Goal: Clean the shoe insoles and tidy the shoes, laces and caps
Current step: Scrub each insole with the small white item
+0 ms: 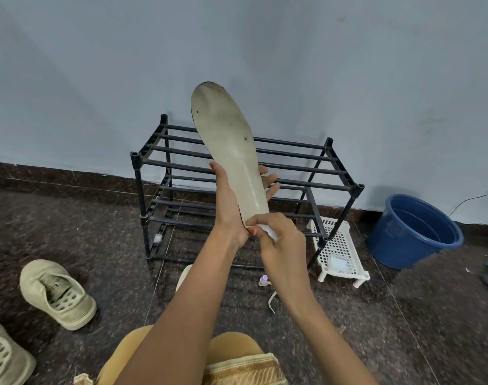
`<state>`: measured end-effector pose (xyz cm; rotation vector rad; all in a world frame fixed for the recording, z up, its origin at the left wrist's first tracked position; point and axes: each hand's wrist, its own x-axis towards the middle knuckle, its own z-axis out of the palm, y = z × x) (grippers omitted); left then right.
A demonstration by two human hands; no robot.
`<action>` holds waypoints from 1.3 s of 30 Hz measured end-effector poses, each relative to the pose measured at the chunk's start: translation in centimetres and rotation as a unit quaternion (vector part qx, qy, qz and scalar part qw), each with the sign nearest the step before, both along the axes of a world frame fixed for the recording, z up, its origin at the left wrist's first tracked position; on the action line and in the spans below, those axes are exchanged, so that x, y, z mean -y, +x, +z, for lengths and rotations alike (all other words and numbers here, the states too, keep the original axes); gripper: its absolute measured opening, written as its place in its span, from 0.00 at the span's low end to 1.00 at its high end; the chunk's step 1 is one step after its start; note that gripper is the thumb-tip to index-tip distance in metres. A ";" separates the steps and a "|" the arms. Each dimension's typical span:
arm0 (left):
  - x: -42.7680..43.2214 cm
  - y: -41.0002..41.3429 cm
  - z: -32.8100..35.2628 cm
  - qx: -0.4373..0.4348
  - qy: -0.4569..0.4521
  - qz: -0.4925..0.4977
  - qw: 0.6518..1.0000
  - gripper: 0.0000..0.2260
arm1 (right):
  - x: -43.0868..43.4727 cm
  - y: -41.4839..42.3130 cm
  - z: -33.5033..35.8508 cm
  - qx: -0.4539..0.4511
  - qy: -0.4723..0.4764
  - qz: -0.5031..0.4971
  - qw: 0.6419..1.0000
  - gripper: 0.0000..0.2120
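A long pale grey insole (pixel 226 140) with a few dark spots stands nearly upright in front of me, toe end up. My left hand (pixel 231 201) grips it around the heel half, fingers wrapped behind. My right hand (pixel 278 240) presses a small white wipe (pixel 270 232) against the heel end. One beige shoe (pixel 56 293) without an insole lies on the floor at the left, and a second beige shoe (pixel 4 357) shows at the bottom left corner. A white lace (pixel 272 301) lies on the floor below my right arm.
An empty black two-tier shoe rack (pixel 292 168) stands against the blue wall. A white perforated stand (pixel 340 251) sits to its right, then a blue tub (pixel 414 232). A small cap-like item (pixel 263 280) rests on the dark speckled floor. My knees fill the bottom.
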<state>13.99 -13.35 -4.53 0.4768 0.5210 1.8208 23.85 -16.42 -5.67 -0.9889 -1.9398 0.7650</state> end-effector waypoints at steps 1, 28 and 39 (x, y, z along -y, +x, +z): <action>0.0 0.0 0.0 0.001 -0.003 -0.007 1.000 0.35 | 0.1 -0.1 0.1 -0.003 0.003 0.005 1.000 0.11; 0.0 -0.1 -0.6 -0.046 -0.075 -0.129 0.988 0.35 | -2.6 -1.4 0.9 0.025 0.140 -0.048 0.989 0.06; 0.1 -0.3 -0.7 -0.050 -0.080 -0.133 0.987 0.36 | -2.3 -0.8 0.0 0.022 0.127 -0.007 0.992 0.06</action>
